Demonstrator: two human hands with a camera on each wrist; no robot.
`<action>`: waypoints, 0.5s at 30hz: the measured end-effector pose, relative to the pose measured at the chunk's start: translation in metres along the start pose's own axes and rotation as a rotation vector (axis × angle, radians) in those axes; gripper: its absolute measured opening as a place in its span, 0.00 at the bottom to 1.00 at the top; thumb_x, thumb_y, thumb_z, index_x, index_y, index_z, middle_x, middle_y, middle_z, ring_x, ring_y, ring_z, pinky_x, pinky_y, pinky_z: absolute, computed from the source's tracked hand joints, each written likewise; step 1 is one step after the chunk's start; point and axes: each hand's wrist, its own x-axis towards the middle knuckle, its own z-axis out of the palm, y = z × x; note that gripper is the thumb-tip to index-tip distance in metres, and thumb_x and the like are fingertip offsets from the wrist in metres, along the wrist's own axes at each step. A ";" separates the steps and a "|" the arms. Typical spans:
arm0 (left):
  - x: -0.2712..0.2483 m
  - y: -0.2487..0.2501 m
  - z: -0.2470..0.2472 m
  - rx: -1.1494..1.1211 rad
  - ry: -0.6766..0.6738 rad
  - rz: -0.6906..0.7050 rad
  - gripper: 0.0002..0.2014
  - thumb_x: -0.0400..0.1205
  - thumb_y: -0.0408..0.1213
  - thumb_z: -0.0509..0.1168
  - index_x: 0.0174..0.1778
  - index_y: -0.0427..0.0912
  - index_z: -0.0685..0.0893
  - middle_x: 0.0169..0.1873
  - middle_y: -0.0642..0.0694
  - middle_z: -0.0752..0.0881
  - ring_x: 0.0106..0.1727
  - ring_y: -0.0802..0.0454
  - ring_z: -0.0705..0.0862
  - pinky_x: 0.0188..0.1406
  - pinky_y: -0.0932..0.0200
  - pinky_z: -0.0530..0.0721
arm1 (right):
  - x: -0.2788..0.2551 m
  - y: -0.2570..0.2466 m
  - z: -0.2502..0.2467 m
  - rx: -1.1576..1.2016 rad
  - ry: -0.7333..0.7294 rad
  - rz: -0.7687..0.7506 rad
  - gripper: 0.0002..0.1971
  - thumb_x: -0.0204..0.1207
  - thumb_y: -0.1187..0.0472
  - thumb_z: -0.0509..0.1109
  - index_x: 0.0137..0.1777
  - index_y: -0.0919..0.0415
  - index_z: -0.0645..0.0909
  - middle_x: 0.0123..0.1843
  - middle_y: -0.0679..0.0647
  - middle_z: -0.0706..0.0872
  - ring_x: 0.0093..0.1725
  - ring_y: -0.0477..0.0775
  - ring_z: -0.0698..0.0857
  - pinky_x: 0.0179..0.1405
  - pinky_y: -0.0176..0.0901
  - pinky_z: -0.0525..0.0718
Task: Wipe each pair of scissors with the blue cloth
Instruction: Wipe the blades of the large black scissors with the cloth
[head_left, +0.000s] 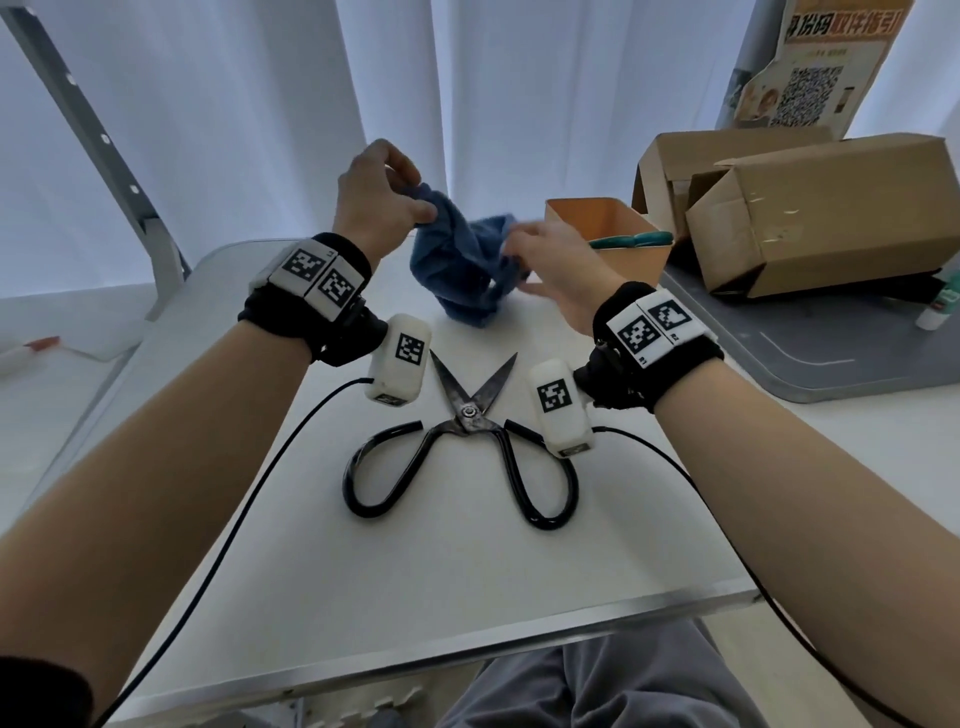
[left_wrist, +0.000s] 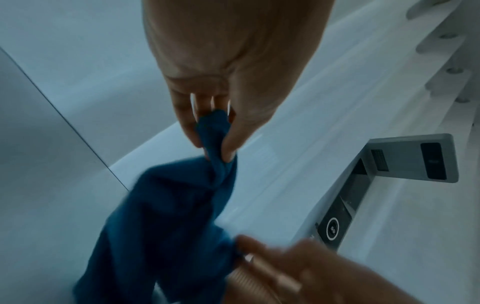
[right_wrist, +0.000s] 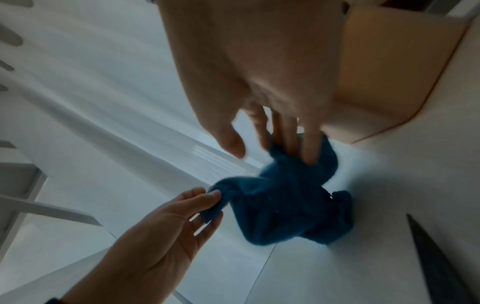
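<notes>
A crumpled blue cloth hangs between both hands above the far middle of the white table, its lower folds touching the top. My left hand pinches its upper left corner between thumb and fingers. My right hand holds the right side, with its fingers dug into the cloth and the thumb apart. Large black scissors lie open on the table nearer to me, untouched. Teal-handled scissors rest across an orange box.
Two open cardboard boxes sit on a grey tray at the right, with a small white bottle beside them. White curtains hang behind the table. Wrist-camera cables trail over the table's front edge.
</notes>
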 end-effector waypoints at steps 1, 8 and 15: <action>0.001 -0.002 -0.002 -0.013 -0.012 -0.013 0.19 0.68 0.27 0.79 0.48 0.43 0.80 0.42 0.46 0.87 0.44 0.51 0.88 0.44 0.55 0.91 | -0.001 0.001 0.002 -0.046 -0.046 0.091 0.13 0.80 0.66 0.66 0.63 0.62 0.81 0.61 0.60 0.83 0.60 0.59 0.83 0.53 0.48 0.89; -0.014 0.006 0.003 -0.123 -0.345 0.006 0.08 0.74 0.34 0.79 0.45 0.41 0.88 0.37 0.47 0.88 0.38 0.58 0.85 0.36 0.66 0.82 | -0.003 0.011 0.014 0.104 -0.010 -0.071 0.15 0.79 0.68 0.69 0.65 0.58 0.81 0.48 0.56 0.82 0.40 0.51 0.84 0.36 0.36 0.85; -0.020 0.019 0.012 -0.134 -0.402 0.053 0.09 0.76 0.39 0.78 0.44 0.43 0.86 0.40 0.46 0.86 0.37 0.58 0.82 0.34 0.65 0.79 | -0.002 0.012 0.009 0.239 -0.023 -0.109 0.07 0.75 0.71 0.75 0.51 0.70 0.82 0.47 0.64 0.88 0.39 0.55 0.90 0.40 0.39 0.88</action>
